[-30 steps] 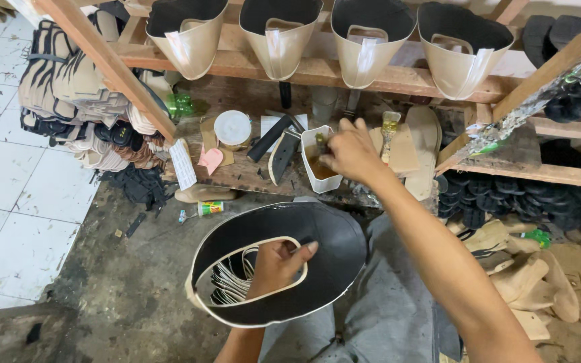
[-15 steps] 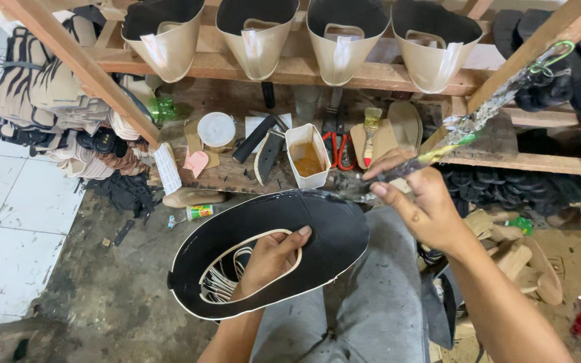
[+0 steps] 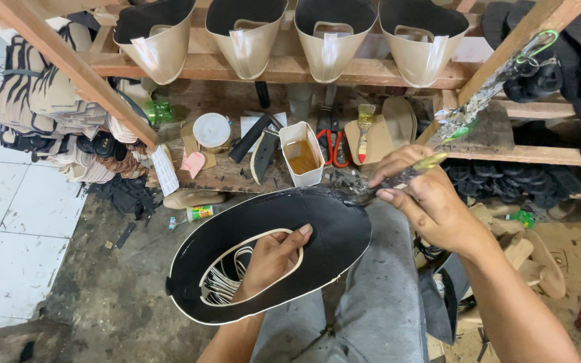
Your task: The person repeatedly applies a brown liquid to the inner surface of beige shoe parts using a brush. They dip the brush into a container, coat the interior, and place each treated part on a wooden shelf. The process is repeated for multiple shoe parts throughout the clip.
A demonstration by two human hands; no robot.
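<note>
My left hand grips the inner edge of a large black oval piece with a pale rim and an oval cut-out, held flat over my lap. My right hand holds a glue-caked brush by its handle. The bristle end touches the far right edge of the black piece. Just beyond that edge stands a white container of amber glue on a low wooden shelf.
Several folded tan-and-black pieces hang on the upper wooden rail. On the shelf lie red scissors, a clean brush, a round white lid and sole-shaped pieces. Stacked soles hang left; dark soles lie right.
My right hand drew back from the glue container, carrying the brush, and brought its bristles down onto the far edge of the black piece. My left hand kept its hold.
</note>
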